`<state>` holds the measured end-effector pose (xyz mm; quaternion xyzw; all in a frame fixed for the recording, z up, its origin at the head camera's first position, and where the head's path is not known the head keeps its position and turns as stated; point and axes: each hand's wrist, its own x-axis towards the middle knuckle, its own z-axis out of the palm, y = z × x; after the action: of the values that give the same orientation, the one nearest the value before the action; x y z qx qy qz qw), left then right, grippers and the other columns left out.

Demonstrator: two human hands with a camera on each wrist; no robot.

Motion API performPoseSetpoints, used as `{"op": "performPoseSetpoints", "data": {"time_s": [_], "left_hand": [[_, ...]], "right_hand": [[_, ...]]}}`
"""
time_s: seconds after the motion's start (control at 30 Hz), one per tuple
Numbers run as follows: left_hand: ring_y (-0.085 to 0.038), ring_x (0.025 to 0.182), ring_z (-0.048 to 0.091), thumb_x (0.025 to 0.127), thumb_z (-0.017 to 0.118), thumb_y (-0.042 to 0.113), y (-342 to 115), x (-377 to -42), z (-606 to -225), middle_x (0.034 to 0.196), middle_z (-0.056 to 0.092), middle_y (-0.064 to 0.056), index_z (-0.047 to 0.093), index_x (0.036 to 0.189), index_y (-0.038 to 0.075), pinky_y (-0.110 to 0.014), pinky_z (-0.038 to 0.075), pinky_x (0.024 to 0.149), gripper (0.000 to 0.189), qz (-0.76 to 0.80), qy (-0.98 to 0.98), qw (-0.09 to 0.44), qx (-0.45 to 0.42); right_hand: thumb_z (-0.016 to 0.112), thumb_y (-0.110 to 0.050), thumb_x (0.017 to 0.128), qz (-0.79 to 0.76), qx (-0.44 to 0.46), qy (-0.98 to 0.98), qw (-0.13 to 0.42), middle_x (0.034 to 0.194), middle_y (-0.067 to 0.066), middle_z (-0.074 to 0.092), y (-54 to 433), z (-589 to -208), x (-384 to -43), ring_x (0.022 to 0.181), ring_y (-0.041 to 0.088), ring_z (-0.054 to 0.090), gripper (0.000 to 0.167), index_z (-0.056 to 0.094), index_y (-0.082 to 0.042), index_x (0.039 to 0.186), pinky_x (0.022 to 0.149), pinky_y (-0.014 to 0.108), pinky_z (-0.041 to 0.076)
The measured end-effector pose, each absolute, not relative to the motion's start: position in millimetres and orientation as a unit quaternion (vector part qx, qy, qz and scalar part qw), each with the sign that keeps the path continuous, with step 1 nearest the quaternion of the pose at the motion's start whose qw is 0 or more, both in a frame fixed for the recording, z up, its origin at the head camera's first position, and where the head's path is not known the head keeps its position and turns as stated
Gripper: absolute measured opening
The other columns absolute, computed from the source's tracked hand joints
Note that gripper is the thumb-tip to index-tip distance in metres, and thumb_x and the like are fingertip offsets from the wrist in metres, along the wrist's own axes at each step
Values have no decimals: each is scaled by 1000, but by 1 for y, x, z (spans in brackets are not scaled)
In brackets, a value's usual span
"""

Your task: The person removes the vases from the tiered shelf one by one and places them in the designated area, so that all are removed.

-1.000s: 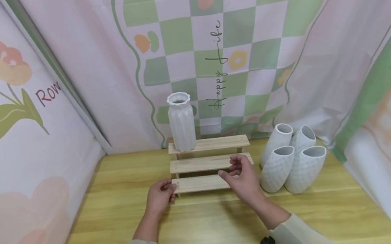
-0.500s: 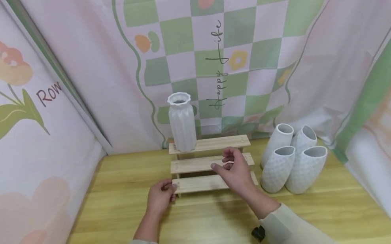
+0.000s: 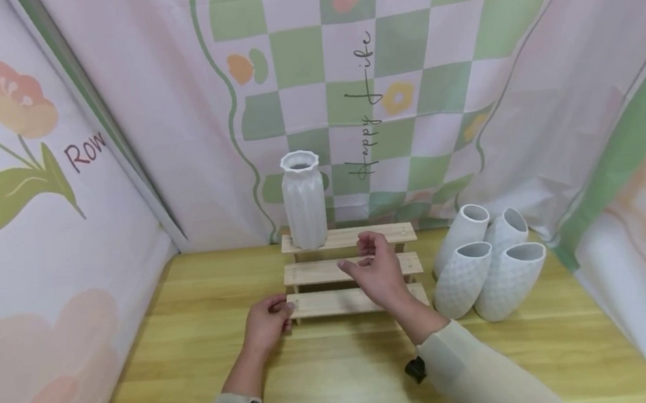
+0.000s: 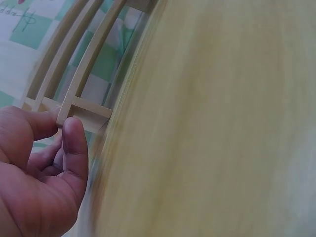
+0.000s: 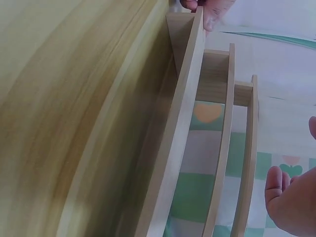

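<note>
A three-step wooden display stand [image 3: 334, 303] sits on the table before the hanging cloth. On the left end of its top step stands a tall white ribbed vase [image 3: 305, 210] with a scalloped rim. My left hand [image 3: 266, 324] pinches the left end of the lowest step; the left wrist view shows thumb and forefinger [image 4: 47, 124] at that corner of the stand [image 4: 89, 59]. Over the stand's right half hovers my right hand [image 3: 379, 274], fingers loosely bent and holding nothing. In the right wrist view this hand [image 5: 296, 202] is apart from the boards.
Several white textured vases [image 3: 463, 282] with slanted mouths cluster on the table right of the stand. The wood-grain table [image 3: 341, 370] reaches back to a checkered cloth [image 3: 296, 60]. Printed cloth [image 3: 70, 267] also hangs along the left side.
My right hand has moved left and farther back over the stand, from near its right end. The left hand keeps its pinch on the lowest step, and the vases stay put.
</note>
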<state>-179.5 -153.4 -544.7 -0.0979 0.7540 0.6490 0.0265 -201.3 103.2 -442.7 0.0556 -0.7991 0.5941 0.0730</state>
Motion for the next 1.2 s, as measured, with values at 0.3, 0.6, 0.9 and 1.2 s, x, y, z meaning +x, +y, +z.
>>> {"op": "performPoseSetpoints", "data": {"time_s": [0.3, 0.6, 0.9, 1.2], "left_hand": [[-20, 72, 68, 96, 72, 9, -154, -181, -548, 104, 70, -17, 63, 130, -8, -32, 63, 64, 38, 649, 755, 27, -90], [-20, 73, 68, 97, 73, 9, -155, -180, -549, 104, 69, -17, 64, 130, -6, -32, 63, 64, 38, 647, 756, 31, -100], [-21, 72, 69, 97, 72, 10, -156, -180, -548, 104, 70, -16, 65, 129, -6, -32, 64, 63, 37, 646, 757, 24, -99], [-21, 72, 70, 97, 73, 12, -156, -181, -548, 105, 72, -15, 65, 129, -5, -34, 64, 65, 37, 647, 757, 20, -89]], "right_hand": [[86, -24, 87, 585, 53, -807, 64, 130, 8, 53, 90, -440, -216, 120, 30, 55, 69, 46, -7, 140, 98, 42, 55], [89, -31, 83, 579, 41, -813, 43, 141, 14, 51, 74, -430, -229, 124, 31, 56, 80, 44, -9, 145, 105, 45, 53], [90, -32, 82, 570, 68, -817, 51, 153, 17, 44, 58, -422, -246, 132, 35, 52, 97, 33, -6, 157, 109, 48, 50], [92, -35, 78, 547, 82, -830, 70, 155, 12, 46, 43, -413, -258, 141, 33, 45, 104, 32, -12, 160, 116, 52, 43]]}}
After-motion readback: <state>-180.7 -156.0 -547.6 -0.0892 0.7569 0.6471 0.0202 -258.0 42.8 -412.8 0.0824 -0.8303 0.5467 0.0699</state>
